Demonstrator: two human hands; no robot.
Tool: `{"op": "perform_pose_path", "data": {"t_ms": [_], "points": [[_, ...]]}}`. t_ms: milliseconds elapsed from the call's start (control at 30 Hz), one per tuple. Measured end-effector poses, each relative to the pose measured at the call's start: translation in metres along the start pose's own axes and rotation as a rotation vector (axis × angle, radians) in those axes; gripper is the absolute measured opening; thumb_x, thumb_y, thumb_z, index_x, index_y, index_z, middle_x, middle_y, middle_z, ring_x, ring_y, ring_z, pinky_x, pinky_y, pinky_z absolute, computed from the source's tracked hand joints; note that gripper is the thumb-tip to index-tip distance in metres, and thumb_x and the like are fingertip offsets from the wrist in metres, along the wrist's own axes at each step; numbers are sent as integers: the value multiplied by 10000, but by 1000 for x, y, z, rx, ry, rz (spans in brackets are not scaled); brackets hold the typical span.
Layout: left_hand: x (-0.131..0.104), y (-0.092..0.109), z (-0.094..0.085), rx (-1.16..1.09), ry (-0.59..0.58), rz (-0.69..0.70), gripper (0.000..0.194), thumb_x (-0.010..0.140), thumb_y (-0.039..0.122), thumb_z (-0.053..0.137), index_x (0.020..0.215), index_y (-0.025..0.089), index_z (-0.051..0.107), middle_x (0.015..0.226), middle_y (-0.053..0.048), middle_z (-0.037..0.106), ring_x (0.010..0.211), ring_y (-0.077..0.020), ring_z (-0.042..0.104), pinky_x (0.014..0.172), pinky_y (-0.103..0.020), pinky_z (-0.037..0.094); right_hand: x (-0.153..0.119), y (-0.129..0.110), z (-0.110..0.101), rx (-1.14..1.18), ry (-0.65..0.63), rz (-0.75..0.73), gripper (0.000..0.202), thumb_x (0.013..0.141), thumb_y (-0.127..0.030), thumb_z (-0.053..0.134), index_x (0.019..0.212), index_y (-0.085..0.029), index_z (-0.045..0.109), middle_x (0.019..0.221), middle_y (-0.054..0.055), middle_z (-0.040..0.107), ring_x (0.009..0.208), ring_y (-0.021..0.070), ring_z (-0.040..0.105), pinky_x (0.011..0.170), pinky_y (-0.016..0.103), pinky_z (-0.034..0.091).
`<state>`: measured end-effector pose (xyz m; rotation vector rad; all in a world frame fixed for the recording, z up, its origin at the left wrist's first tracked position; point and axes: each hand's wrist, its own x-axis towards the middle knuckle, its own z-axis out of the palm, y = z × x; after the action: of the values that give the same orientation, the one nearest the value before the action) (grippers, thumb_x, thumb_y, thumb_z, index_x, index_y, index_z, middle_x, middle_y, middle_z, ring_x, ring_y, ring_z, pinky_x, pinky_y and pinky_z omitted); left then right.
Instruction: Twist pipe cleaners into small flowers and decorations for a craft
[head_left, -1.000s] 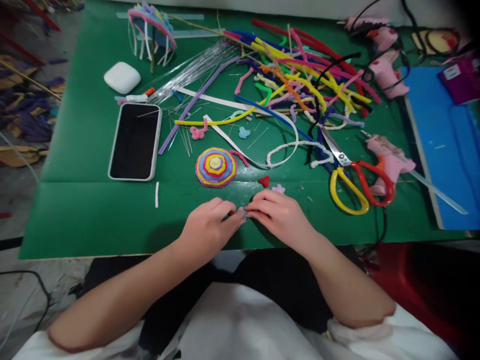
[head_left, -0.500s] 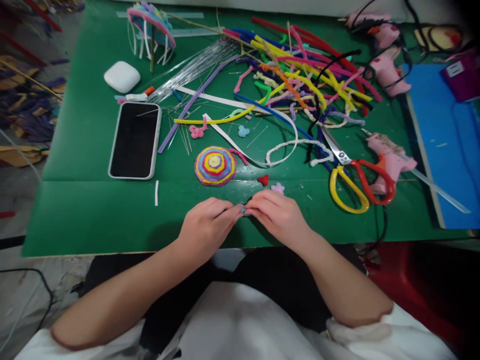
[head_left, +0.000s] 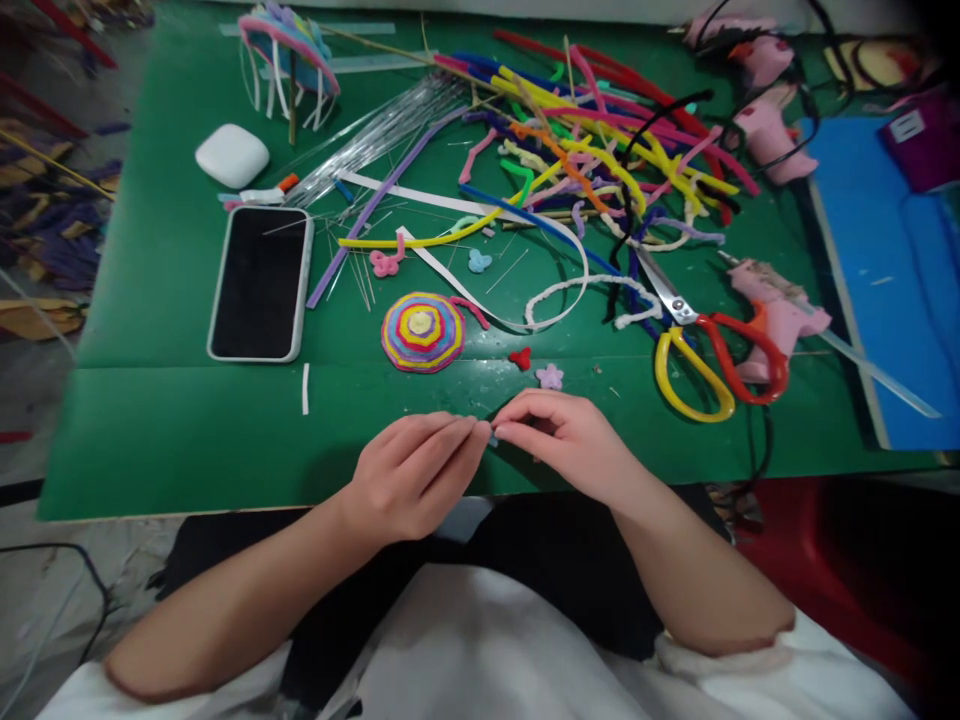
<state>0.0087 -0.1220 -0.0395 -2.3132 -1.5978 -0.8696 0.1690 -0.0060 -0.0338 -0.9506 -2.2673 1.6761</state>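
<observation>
My left hand [head_left: 420, 470] and my right hand [head_left: 562, 440] meet near the table's front edge, fingertips pinched on a small blue-grey piece [head_left: 493, 438]. It looks like bent pipe cleaner, though fingers cover most of it. Just beyond my right hand lie a lilac flower [head_left: 550, 376] and a small red three-lobed piece [head_left: 520, 358]. A striped round disc [head_left: 423, 332] of yellow, pink, blue and purple rests past my left hand. Farther back are a pink looped piece [head_left: 386, 262] and a light blue one [head_left: 479, 261].
Scissors [head_left: 679, 310] with yellow and red handles lie at right, by a pink glue gun [head_left: 776, 310]. Many pipe cleaners [head_left: 592, 150] heap at the back. A phone [head_left: 260, 285], a white case [head_left: 232, 156] and a small fringed umbrella [head_left: 289, 55] stand left. A blue board [head_left: 885, 300] lies far right.
My fingers have shifted on the small blue-grey piece; the left hand's fingers are straighter and the right hand's pinch shows a gap behind it. The view has moved slightly.
</observation>
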Motion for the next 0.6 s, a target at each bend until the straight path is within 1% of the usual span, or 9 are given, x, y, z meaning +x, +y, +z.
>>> {"op": "perform_pose_path", "data": {"t_ms": [100,167,200,233,300,400,500,600], "points": [[-1,1,-1,-51,-1,-27,270,773,103,590,1040,144,595,909,-76,691,882,-192,649,739,-291,563,-3,2,1,127,-75,81,200,799,-358,566,831,-189,668,740,-2,656,581,83,566,481,190,448],[-2,2,1,-88,1,-97,278,776,101,587,1049,154,591,960,-76,688,917,-184,646,779,-284,554,-4,4,1,182,-96,104,209,795,-364,569,850,-187,666,734,0,653,555,79,554,459,187,446],[-2,3,1,-114,5,-154,271,776,96,587,1041,155,595,968,-71,689,905,-168,651,789,-267,548,-4,4,2,193,-86,102,202,793,-358,574,847,-186,665,730,0,651,556,79,554,461,186,450],[-2,4,2,-151,4,-226,248,778,93,587,1017,155,604,950,-59,696,868,-146,658,782,-239,544,-5,4,3,194,-66,92,190,787,-350,585,839,-185,664,723,0,649,564,81,558,468,185,455],[2,6,2,-248,-16,-404,165,782,108,590,931,165,631,848,-17,711,742,-97,664,715,-173,538,-5,3,4,178,-13,52,175,755,-334,627,844,-187,662,725,3,649,599,90,577,485,184,467],[9,7,0,-429,-85,-676,72,781,162,600,817,185,658,724,24,704,609,-71,647,587,-132,525,-5,0,8,112,67,-49,192,707,-286,684,877,-197,662,750,8,656,646,101,602,516,187,486],[13,6,-2,-698,-140,-859,89,785,202,597,833,185,670,726,17,704,598,-81,653,561,-139,539,-6,-1,13,11,158,-155,61,747,-223,646,800,-201,666,723,4,661,644,97,602,545,193,487],[12,6,0,-936,-128,-982,130,770,232,616,868,165,668,774,-13,709,641,-111,671,603,-181,572,-6,-1,17,-47,233,-179,37,761,-214,629,738,-202,656,679,-3,658,603,94,588,536,200,478]]}}
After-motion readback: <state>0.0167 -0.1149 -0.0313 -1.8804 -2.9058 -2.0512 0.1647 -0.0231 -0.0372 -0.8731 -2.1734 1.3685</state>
